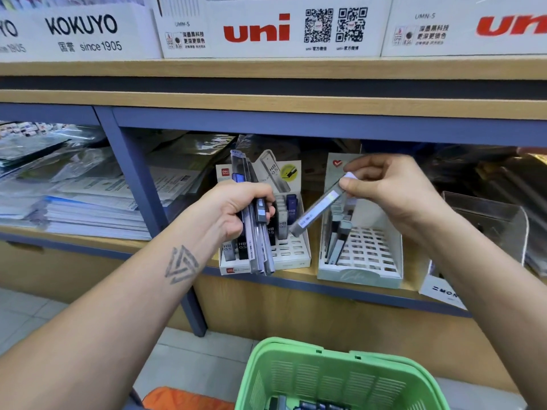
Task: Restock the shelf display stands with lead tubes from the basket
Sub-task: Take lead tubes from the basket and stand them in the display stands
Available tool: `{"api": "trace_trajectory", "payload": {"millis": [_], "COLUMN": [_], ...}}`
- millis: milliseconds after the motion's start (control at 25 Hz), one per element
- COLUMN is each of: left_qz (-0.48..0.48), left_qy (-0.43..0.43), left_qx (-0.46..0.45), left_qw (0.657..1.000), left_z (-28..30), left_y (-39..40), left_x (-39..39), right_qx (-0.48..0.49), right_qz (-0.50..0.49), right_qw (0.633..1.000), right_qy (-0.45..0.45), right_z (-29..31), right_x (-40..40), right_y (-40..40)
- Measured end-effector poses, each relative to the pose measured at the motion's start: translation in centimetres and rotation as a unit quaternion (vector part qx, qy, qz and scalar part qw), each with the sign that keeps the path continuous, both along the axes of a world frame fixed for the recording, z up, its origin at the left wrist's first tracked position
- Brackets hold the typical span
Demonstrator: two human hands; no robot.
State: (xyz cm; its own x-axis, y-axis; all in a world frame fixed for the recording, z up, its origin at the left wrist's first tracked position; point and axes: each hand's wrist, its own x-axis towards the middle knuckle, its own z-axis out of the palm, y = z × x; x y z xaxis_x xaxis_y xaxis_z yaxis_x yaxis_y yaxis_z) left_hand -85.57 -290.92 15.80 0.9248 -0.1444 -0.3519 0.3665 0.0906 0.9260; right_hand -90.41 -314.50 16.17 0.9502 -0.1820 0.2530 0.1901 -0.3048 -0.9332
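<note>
left hand (236, 207): fingers curled round a bundle of tubes (257, 232), held upright before the left stand (293, 253). right hand (390, 187): thumb and fingertips pinch the top end of one tube (318, 210), tilted, lower end between the two stands. left stand: some hb 0.5 tubes in its slots. right stand (364, 255): a few tubes at its left side. basket (340, 377): green, below the shelf (296, 279), tubes at its bottom.

I am seeing stacked paper packs (88, 208) lying in the left compartment, white KOKUYO (80, 28) and uni (266, 28) boxes sitting above, and a clear acrylic holder (488, 220) standing at right
</note>
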Motion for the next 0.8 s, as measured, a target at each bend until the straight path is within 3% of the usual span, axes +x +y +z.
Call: {"api": "trace_trajectory", "payload": {"millis": [80, 160, 320, 400, 640, 800], "left_qz": [-0.01, -0.025, -0.052, -0.063, -0.089, -0.087], "left_qy": [0.002, -0.001, 0.003, 0.017, 0.011, -0.006], "left_qx": [0.007, 0.015, 0.039, 0.043, 0.046, 0.046], "left_qw": [1.0, 1.0, 0.998, 0.997, 0.995, 0.995], "left_z": [0.1, 0.2, -0.3, -0.8, -1.1, -1.0], "left_y": [-0.9, -2.0, -4.4, -5.5, -7.9, -8.3], "left_x": [-0.3, -0.7, -1.0, -1.1, -1.3, -1.1], "right_qx": [0.038, 0.01, -0.206, -0.266, -0.214, -0.266], "right_qz": [0.009, -0.018, -0.089, -0.098, -0.095, -0.111], "right_qw": [0.999, 1.0, 0.974, 0.959, 0.972, 0.957], "right_qy": [0.012, 0.021, 0.012, -0.001, -0.019, -0.025], "right_z": [0.0, 0.2, 0.1, -0.4, -1.2, -1.3], "right_x": [-0.5, -0.9, -1.1, -0.9, 0.2, 0.5], "right_y": [-1.3, -3.1, -4.9, -4.4, -3.6, -5.5]}}
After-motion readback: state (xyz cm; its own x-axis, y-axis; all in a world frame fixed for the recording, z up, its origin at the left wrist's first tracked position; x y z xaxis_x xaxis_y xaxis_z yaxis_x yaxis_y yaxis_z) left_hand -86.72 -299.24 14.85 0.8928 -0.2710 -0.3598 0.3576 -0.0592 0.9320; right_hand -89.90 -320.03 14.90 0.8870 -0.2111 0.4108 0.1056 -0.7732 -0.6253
